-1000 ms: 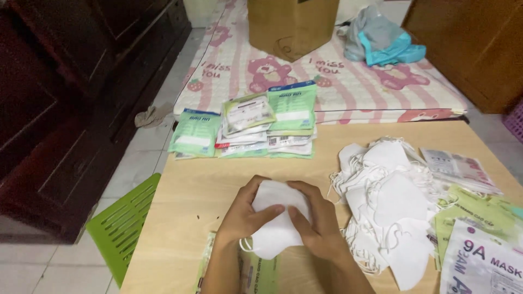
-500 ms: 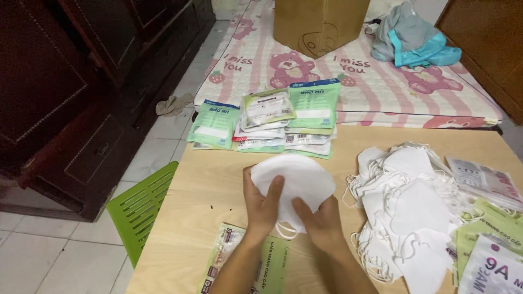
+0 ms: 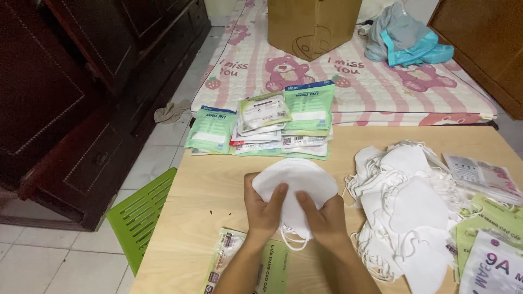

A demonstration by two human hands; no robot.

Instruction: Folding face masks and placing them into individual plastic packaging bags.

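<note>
Both hands are closed on one white face mask (image 3: 297, 182), held just above the light wooden table (image 3: 218, 190) near its middle. The left hand (image 3: 264, 209) grips the mask's left lower part, thumb lying up across the white fabric; the right hand (image 3: 321, 218) grips the lower right part, thumb likewise on top. The mask is spread into a rounded, fan-like shape, and its elastic ear loops (image 3: 294, 239) hang down between the wrists.

Below the forearms, flat on the table, lies a green-and-white empty packet (image 3: 226, 258) — partly covered by the arms. To the right, near the mask but apart from it, sits a loose heap of white masks (image 3: 408, 207) with tangled loops; further right are more packets (image 3: 482, 177), some at the frame edge.

At the table's far edge is a stack of sealed green packets (image 3: 272, 125). Beyond it — a pink bear-print mattress (image 3: 376, 81) carrying a cardboard box (image 3: 313, 24) and bundled blue-grey clothing (image 3: 406, 41). A green plastic chair (image 3: 144, 209) stands at the table's left side, beside a dark wooden cabinet (image 3: 60, 92).
</note>
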